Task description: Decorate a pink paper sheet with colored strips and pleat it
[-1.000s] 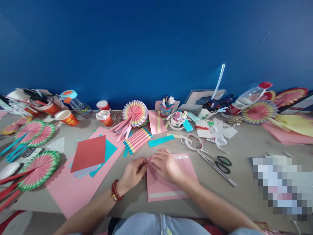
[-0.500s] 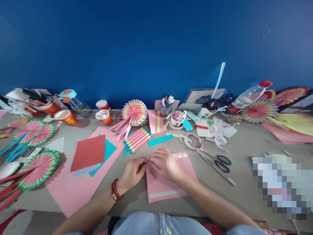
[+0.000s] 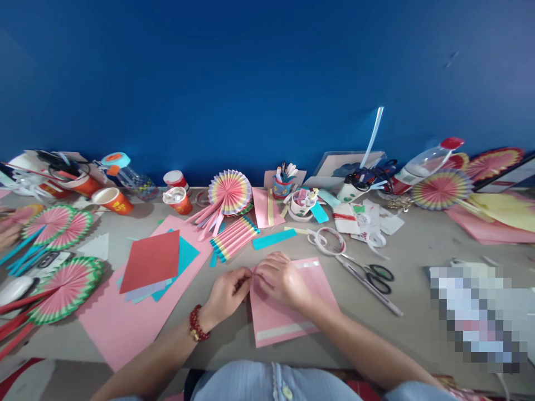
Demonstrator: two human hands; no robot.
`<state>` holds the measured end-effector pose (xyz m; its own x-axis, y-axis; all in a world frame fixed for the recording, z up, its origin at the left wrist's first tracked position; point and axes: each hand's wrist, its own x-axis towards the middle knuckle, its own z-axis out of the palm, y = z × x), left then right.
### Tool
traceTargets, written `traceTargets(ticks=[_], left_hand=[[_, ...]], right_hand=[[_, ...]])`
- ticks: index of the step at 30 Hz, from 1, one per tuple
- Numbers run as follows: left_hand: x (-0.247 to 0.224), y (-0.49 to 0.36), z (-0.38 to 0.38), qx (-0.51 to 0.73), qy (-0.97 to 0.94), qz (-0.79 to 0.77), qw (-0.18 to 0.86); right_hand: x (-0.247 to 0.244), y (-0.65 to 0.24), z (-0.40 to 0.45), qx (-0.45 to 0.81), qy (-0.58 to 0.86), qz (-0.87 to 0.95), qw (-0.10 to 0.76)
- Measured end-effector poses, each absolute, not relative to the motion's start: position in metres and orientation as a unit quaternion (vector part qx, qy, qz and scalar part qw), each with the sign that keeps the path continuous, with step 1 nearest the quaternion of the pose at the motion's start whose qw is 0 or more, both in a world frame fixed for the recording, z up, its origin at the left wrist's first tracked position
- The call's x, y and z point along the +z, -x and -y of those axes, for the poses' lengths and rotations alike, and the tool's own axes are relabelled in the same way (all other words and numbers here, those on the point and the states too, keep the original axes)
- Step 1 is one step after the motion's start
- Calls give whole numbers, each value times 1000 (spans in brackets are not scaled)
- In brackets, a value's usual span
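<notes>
Paper (image 3: 270, 314), pink and square, lies flat on the desk (image 3: 225, 348) in front of the person; the left hand (image 3: 225, 295) is curled up at its left side, and the right hand (image 3: 284, 281) rests over its top part with bent fingers; the tips of both hands meet by the left edge, but what they pinch is too tiny to tell.

The paper might rip or get a bad crease there, if the fingers tug too hard; it could also slide, because nothing but the hands seems to keep it in place; one white strip (image 3: 286, 332) runs along the bottom and another (image 3: 308, 263) along the top; if they are sticky, the right arm, which reaches across the paper, could get stuck or bend a corner.

Other stuff sits close by; the scissors (image 3: 379, 278) and a long pale tool (image 3: 371, 289) lie to the right, beside the tape roll (image 3: 330, 242), so an elbow swung out might bump them; a blue strip (image 3: 275, 238) and a folded pink paper (image 3: 235, 239) lie just past the hands; a big pink sheet (image 3: 104, 328) fills the left, close to the left arm; another person's hand (image 3: 9, 234) shows at the far left, well apart.
</notes>
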<state>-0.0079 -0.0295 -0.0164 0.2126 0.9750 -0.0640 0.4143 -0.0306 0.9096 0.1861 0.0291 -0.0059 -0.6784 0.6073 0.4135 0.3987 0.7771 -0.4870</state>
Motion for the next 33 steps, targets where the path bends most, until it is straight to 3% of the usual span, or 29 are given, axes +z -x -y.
traceTargets(ticks=[23,28,33], left_hand=[[-20,13,24,404,-527,-516,541],[-12,19,22,398,-521,-540,528],[-8,25,22,380,-524,-568,508]], right_hand=[[9,-203,-43,235,388,827,331],[28,-253,-49,228,437,800,343],[30,-350,-48,157,591,710,349]])
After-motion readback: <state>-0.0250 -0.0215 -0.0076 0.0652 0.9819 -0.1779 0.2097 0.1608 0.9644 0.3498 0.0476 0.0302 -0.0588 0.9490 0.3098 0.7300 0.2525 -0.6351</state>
